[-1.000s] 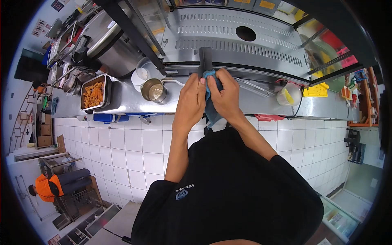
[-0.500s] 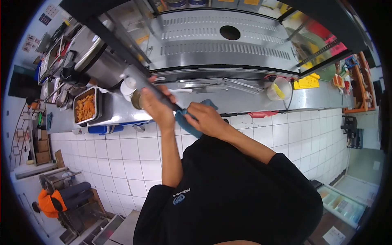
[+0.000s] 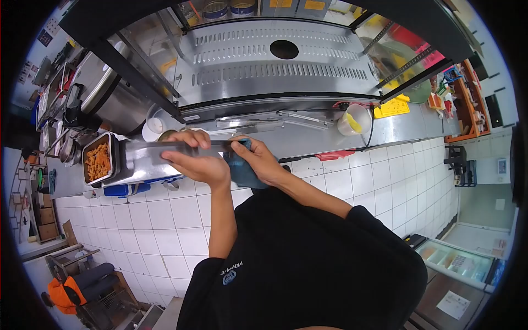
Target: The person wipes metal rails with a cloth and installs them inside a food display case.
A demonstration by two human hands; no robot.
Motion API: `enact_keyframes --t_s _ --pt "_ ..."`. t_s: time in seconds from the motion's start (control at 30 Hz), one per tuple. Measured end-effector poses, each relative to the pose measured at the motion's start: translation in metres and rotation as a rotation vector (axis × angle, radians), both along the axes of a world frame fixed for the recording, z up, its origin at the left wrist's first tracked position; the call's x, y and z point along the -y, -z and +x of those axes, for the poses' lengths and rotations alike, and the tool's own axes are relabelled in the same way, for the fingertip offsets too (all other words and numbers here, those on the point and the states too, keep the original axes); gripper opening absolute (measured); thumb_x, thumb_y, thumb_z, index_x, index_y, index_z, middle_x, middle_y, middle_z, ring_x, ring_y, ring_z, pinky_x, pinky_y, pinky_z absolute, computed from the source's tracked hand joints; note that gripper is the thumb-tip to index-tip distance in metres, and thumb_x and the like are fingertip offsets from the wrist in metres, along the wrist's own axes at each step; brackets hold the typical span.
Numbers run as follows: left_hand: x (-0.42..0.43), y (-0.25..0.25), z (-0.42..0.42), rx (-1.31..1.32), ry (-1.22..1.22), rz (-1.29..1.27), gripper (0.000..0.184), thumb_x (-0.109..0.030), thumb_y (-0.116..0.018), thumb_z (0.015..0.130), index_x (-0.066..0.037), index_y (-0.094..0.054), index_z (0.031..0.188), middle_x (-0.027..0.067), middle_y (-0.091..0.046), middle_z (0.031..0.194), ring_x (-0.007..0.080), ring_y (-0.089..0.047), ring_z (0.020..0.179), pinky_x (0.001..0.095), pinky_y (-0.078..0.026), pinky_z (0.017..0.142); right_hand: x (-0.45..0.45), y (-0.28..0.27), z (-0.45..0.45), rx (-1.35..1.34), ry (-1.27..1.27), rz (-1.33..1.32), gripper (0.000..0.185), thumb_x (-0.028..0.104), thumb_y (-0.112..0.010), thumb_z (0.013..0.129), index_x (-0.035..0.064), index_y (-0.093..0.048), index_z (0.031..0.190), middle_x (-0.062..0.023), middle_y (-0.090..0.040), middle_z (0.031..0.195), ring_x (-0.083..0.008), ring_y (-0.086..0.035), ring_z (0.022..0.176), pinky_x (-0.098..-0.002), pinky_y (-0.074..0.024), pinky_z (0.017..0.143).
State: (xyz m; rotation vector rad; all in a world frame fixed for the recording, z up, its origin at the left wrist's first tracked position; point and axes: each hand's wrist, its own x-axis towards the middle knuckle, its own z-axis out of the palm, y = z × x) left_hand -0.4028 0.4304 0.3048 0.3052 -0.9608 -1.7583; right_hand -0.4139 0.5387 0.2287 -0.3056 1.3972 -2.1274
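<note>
Bar (image 3: 154, 148), near cabinet (image 3: 247, 86) | left hand (image 3: 203, 163): gripping it | right hand (image 3: 262, 161): clamping cloth (image 3: 243, 171) at end | extent done: unclear

We see a floor (image 3: 159, 220) of white square tiles with dark joints, running alongside a long steel desk (image 3: 316, 141) that throws back bright light. On our left, papers (image 3: 45, 38) hang on a pale wall (image 3: 36, 55); on our right, an orange shelf (image 3: 483, 118) stands near the desk's end, and a glass-topped case (image 3: 487, 286) sits farther back.
</note>
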Motion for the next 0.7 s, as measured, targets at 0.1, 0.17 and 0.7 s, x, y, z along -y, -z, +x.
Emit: enact_keyframes --t_s 0.1,0.17,0.7 --pt "-0.006 0.003 0.002 -0.045 0.009 -0.191 0.047 -0.047 -0.021 0.104 -0.005 -0.04 0.095 0.0051 -0.04 0.069 0.0119 -0.04 0.052 0.0214 -0.033 0.047 -0.002 -0.001 0.001 0.21 -0.041 -0.085 0.026 0.031 -0.061 0.096 0.007 -0.064 0.106 0.0023 -0.063 0.091 -0.0052 -0.057 0.083 -0.0224 -0.0479 0.075" --pt "-0.007 -0.005 0.009 -0.04 -0.069 -0.227 0.044 -0.046 -0.022 0.105 -0.006 -0.037 0.096 0.0054 -0.04 0.068 0.0114 -0.038 0.05 0.0219 -0.032 0.044 -0.005 0.001 0.002 0.337 -0.198 -0.089 0.027 0.032 -0.063 0.094 0.006 -0.065 0.102 0.0029 -0.063 0.088 -0.005 -0.057 0.082 -0.0233 -0.0484 0.074" --pt "0.055 0.005 0.011 -0.165 0.063 0.384 0.033 -0.038 -0.034 0.104 -0.007 -0.044 0.105 0.0054 -0.046 0.089 0.0154 -0.044 0.078 0.0286 -0.04 0.071 -0.016 -0.014 -0.091 -0.704 0.513 0.409 0.02 0.021 -0.058 0.096 0.0015 -0.061 0.094 -0.0086 -0.067 0.089 -0.0189 -0.062 0.082 -0.0313 -0.0474 0.077"
